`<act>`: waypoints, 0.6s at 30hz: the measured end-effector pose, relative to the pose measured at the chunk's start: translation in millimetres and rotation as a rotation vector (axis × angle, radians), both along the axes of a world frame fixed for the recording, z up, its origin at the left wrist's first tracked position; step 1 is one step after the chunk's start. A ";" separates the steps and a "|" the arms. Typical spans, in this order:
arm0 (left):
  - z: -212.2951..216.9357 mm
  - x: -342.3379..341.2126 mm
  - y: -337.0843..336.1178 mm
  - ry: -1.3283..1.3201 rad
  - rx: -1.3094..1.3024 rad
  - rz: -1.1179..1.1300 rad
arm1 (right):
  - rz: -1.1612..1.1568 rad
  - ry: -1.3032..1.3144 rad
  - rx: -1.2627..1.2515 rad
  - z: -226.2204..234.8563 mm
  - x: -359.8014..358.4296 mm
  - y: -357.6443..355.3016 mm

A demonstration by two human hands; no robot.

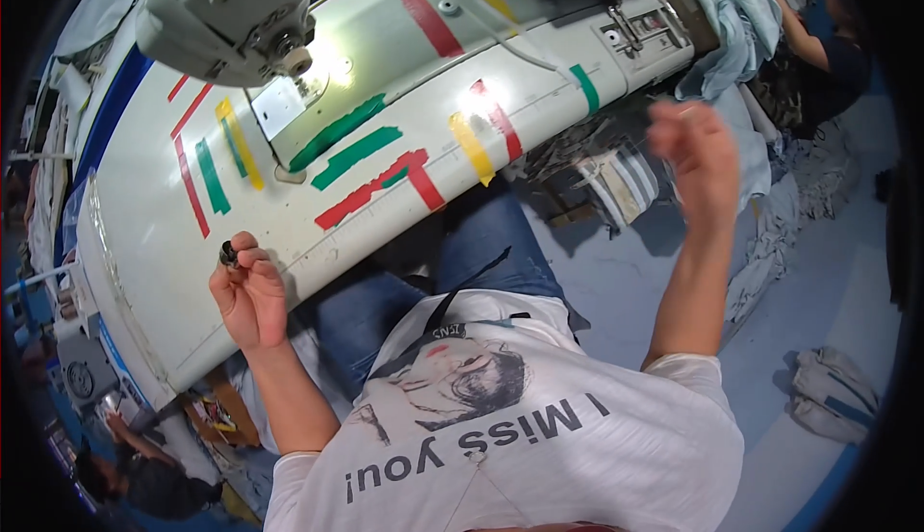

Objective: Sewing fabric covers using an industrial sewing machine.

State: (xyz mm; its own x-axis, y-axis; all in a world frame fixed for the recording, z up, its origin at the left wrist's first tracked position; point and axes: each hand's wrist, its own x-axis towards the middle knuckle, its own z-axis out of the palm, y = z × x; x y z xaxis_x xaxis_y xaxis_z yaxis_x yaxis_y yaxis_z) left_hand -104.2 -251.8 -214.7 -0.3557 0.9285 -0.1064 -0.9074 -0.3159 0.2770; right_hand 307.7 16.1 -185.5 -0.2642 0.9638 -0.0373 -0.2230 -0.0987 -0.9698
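Observation:
My left hand (pixel 255 291) is raised over the left front part of the white sewing table (pixel 144 272). Its thumb and fingers pinch a small, dark, round bobbin case (pixel 228 254). Out past the table's front edge on the right, my right hand (pixel 698 152) is lifted, blurred by motion. Its fingers are curled in toward the thumb; whatever they may hold is too smeared to make out. The sewing machine head (pixel 226 31) stands at the upper left, its lamp lighting the metal needle plate (pixel 279 106).
Red tape (pixel 423 14), green tape (pixel 356 156) and yellow tape (pixel 472 149) mark the tabletop. Grey-blue cloth (pixel 736 22) hangs at the far right. A striped bundle (pixel 621 185) lies below the table edge. Other people are at work at the upper right (pixel 823 60) and lower left (pixel 159 474).

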 end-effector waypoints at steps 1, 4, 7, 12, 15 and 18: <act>-3.7 -4.7 2.5 0.003 0.005 0.013 | -0.115 0.075 0.089 9.6 14.6 23.1; -14.7 -7.9 8.9 0.012 -0.022 -0.038 | -0.338 -0.141 0.179 24.1 31.9 91.8; -20.7 -3.0 12.4 0.052 -0.045 -0.037 | -0.324 -0.177 0.381 39.6 35.3 148.6; -19.9 1.3 18.3 0.048 -0.041 -0.064 | -0.286 -0.800 0.591 15.8 29.3 205.0; -20.4 2.0 21.5 0.128 -0.107 0.000 | -0.149 -1.277 0.567 -18.8 34.6 212.0; -22.2 2.4 23.1 0.242 -0.149 0.018 | -0.309 -1.342 0.737 -40.2 37.0 216.1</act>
State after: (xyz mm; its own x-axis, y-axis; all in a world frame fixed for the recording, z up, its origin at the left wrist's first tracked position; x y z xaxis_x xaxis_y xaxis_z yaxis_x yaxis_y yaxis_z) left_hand -101.9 -228.6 -236.9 -0.4036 0.9024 -0.1509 -0.8038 -0.2709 0.5296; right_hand 344.7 232.1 -225.8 -0.2218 0.8836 0.4125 0.8920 0.3547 -0.2802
